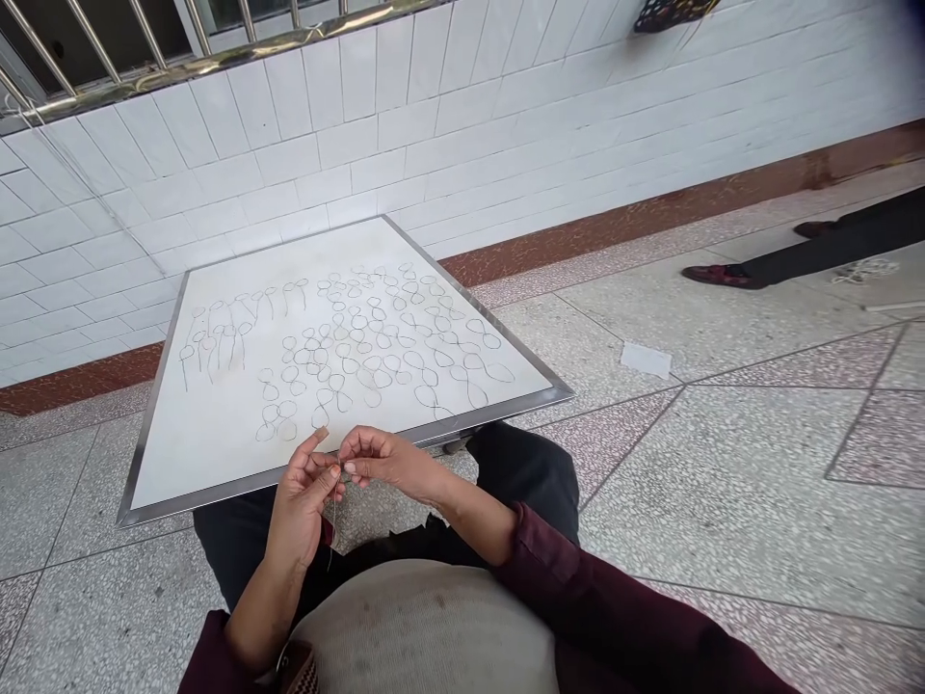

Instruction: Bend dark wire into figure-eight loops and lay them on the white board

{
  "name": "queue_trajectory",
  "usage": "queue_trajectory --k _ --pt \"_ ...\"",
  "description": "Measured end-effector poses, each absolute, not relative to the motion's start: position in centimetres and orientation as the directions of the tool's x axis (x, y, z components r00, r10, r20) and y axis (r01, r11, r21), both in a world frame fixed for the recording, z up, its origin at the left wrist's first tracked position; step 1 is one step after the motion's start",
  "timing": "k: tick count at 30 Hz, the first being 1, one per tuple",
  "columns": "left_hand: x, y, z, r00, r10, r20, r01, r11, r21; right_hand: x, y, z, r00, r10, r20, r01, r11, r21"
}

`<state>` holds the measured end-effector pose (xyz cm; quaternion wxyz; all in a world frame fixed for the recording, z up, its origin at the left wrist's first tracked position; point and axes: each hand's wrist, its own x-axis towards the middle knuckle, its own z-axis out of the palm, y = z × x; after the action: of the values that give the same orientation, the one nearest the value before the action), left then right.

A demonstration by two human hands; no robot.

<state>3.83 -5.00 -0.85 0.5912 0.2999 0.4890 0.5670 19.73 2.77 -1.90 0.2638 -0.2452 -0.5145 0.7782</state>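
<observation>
My left hand (302, 496) and my right hand (383, 461) meet just in front of the near edge of a white board (217, 434) with a metal rim. Both pinch a thin wire (334, 511) between thumb and fingertips; its loose end hangs down toward my lap. On the board lie several bent wire loops (376, 337), figure-eight shapes in rows at the middle and right. At the board's far left are single loops with straight tails (217, 337).
The board rests over my knees on a speckled tiled floor. A white tiled wall (434, 116) with a brown base strip runs behind it. Another person's legs and dark red shoes (723, 277) stretch in from the right. A white scrap (646, 360) lies on the floor.
</observation>
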Motion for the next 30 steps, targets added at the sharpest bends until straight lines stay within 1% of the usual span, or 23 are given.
queue_trajectory --k 7,11,14,16,19,23,30 --pt "3.7 -4.9 -1.5 -0.151 0.961 -0.230 -0.353 0.165 0.921 19.4 2.7 -2.0 -0.746 0.662 -0.079 -0.182 -0.316 -0.931" --pt "3.6 -4.8 -1.6 -0.178 0.962 -0.207 -0.368 0.130 0.921 19.8 2.6 -1.9 -0.769 0.635 -0.074 -0.246 -0.401 -0.882" --pt "3.6 -4.8 -1.5 -0.210 0.955 -0.209 -0.360 0.123 0.925 19.9 2.7 -2.3 -0.732 0.671 -0.118 -0.249 -0.426 -0.870" --pt "3.6 -4.8 -1.5 -0.221 0.952 -0.210 -0.345 0.125 0.930 19.7 2.8 -2.7 -0.698 0.702 -0.141 -0.232 -0.407 -0.883" --pt "3.5 -4.8 -1.6 -0.200 0.957 -0.212 -0.329 0.138 0.934 19.5 3.0 -3.1 -0.648 0.750 -0.134 -0.227 -0.359 -0.905" --pt "3.3 -4.7 -1.7 -0.167 0.963 -0.211 -0.314 0.151 0.937 19.1 2.9 -3.2 -0.637 0.763 -0.111 -0.254 -0.344 -0.904" --pt "2.9 -4.6 -1.6 -0.193 0.956 -0.220 -0.225 0.175 0.959 18.3 2.4 -3.4 -0.556 0.825 -0.101 -0.245 -0.279 -0.929"
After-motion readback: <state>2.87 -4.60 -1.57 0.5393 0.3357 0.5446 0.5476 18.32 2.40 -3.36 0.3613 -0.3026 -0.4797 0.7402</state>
